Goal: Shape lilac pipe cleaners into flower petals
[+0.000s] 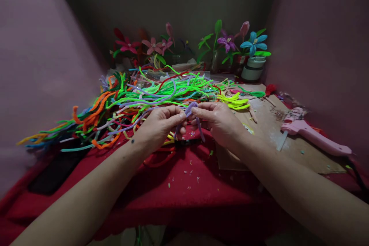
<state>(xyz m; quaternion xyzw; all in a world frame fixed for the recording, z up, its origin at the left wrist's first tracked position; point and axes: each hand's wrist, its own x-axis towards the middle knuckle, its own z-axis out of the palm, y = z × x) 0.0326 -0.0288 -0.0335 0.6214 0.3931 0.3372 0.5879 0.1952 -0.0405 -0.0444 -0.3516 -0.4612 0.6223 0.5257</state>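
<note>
- Along the counter (201, 190) we are seeing red cloth, with a pile (170, 94) of fuzzy, colourful strands lying across its far part.
- Our left hand (161, 125) and right hand (221, 123) are coming together in front of the pile, tips nearly meeting.
- Between them we are holding a purple stem (189, 110), bent into a small loop. We are judging it very light, soft outside and pliable but springy inside, hardly slippery and not fragile; hard pulling may be spoiling its curve. We are favouring a light pinch at the loop's base, leaving its top free.
- Our fingers (199, 112) are closing narrowly on the stem from both sides. The loop is standing between the tips, one end is hanging below the right ones; how the lower left ones are gripping, we cannot tell.
</note>
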